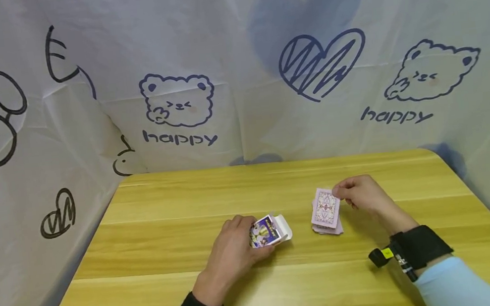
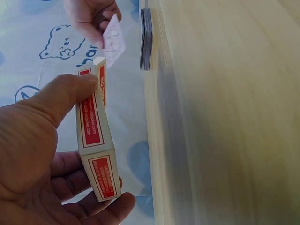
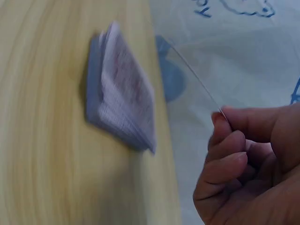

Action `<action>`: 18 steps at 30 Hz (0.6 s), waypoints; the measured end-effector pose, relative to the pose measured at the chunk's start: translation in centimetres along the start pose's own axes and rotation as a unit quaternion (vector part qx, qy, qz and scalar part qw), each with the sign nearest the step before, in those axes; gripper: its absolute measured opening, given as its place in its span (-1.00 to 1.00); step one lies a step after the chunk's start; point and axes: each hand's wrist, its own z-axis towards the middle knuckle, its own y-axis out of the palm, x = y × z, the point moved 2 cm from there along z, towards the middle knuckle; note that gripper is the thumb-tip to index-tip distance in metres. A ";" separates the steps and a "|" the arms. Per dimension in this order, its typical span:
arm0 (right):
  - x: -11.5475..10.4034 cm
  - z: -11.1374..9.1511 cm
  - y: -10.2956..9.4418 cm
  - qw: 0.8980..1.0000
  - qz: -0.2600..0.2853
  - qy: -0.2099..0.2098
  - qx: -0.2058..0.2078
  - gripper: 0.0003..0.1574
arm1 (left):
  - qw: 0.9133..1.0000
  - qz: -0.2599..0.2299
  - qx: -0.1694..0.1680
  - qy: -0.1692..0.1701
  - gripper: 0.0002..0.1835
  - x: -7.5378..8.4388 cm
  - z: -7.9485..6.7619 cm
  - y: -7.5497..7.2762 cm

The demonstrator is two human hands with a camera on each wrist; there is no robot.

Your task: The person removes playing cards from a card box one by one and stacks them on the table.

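Carefully level the pale-pink patterned paper card (image 1: 326, 208) your right hand (image 1: 362, 195) pinches, lower right of centre; your left hand (image 1: 232, 250) grips the purple-and-white cardboard box (image 1: 263, 233).

Deck (image 2: 146, 42) lay on the surface (image 1: 169, 241), right of the box (image 1: 264, 231). Box sat in the left grip (image 1: 230, 251), flap (image 1: 285, 226) end toward the deck. Single card (image 1: 325, 208) above the deck, its far right corner in the right grip (image 1: 363, 195). Cloth (image 1: 248, 102) hung behind the surface and along both sides.
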 end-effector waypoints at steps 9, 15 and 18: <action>1.7 1.9 0.3 0.998 -0.058 -0.009 -0.036 -0.71 | 1.000 -0.004 -0.011 0.006 -0.23 -0.1 0.0 0.1; 2.3 2.6 1.3 0.988 -0.146 -0.038 -0.008 -0.76 | 1.000 -0.008 -0.017 0.003 -0.22 0.0 -0.1 0.2; 2.4 2.6 1.7 0.984 -0.173 -0.039 0.007 -0.75 | 1.000 -0.009 -0.017 0.004 -0.22 0.0 -0.1 0.2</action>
